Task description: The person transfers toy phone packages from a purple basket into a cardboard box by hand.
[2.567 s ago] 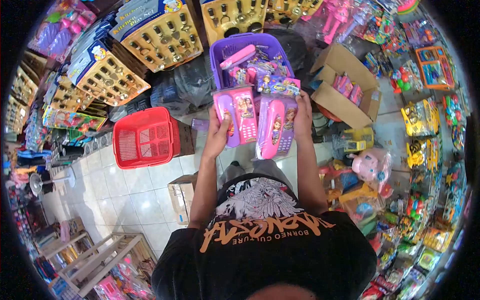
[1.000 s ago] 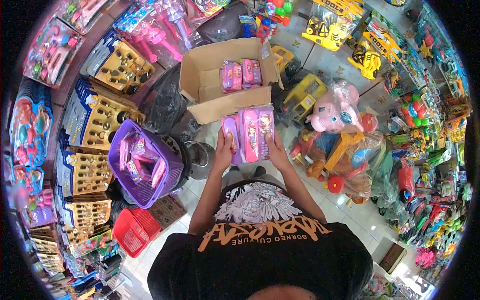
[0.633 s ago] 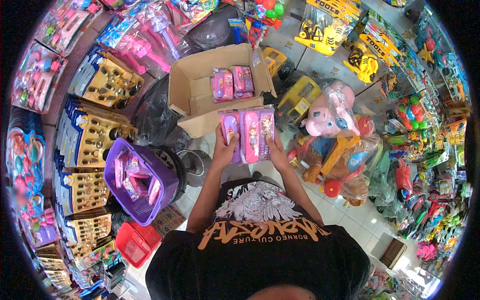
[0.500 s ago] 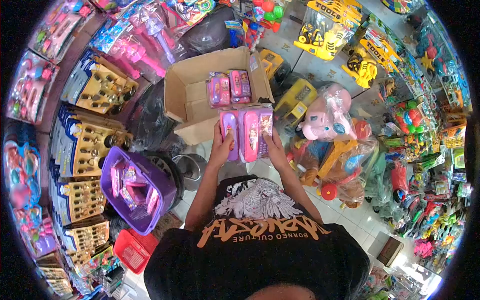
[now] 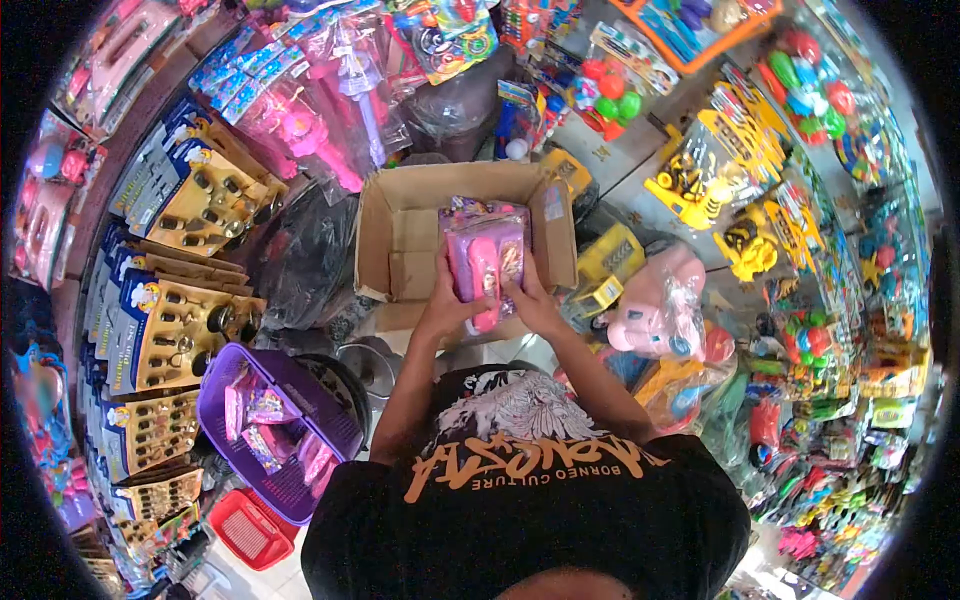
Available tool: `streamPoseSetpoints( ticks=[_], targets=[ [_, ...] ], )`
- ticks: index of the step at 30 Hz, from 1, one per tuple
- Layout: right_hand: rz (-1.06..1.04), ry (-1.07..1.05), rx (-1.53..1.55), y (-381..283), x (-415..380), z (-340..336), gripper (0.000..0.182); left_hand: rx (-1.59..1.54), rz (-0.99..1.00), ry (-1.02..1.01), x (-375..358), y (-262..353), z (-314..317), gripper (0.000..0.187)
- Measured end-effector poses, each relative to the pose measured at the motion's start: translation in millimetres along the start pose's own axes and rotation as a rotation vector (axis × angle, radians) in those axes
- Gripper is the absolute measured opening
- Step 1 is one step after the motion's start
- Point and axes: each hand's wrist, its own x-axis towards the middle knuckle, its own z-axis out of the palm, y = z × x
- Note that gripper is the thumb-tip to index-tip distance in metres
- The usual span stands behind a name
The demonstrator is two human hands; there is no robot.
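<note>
In the head view, my left hand [image 5: 452, 306] and my right hand [image 5: 532, 303] grip a clear-wrapped pink and purple toy telephone pack [image 5: 484, 262] from its two sides. Its long pink handset lies upright along the pack. More than one pack may be in this grip; the layers overlap. The bundle is over the front part of an open cardboard box [image 5: 402, 192]. Behind its top edge, other pink and purple packs [image 5: 470, 208] show partly inside the box.
A purple basket [image 5: 215, 400] with several pink packs stands at lower left, a red basket [image 5: 255, 530] below it. Carded kitchen toy sets [image 5: 180, 330] line the left. To the right sit a wrapped pink ride-on toy [image 5: 655, 310] and yellow toys [image 5: 610, 265]; hanging toys surround the space.
The box sits lower and further right in view. Both hands have brought the packs over the box, and the packs now overlap those inside. The pink handset has come nearer the left hand.
</note>
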Motion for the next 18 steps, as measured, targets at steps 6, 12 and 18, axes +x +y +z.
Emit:
streamPoseSetpoints(
  ticks=[6, 12, 18],
  targets=[
    [0.012, -0.039, 0.085, 48, 35, 30, 0.069, 0.003, -0.193, 0.157, 12, -7, -34, 0.100],
    [0.081, -0.149, 0.058, 73, 70, 48, 0.068, -0.088, -0.281, 0.253, 20, -34, -56, 0.088],
    [0.072, -0.232, -0.009, 89, 104, 62, 0.071, -0.077, -0.400, 0.331, 48, -70, -100, 0.074]
  ],
)
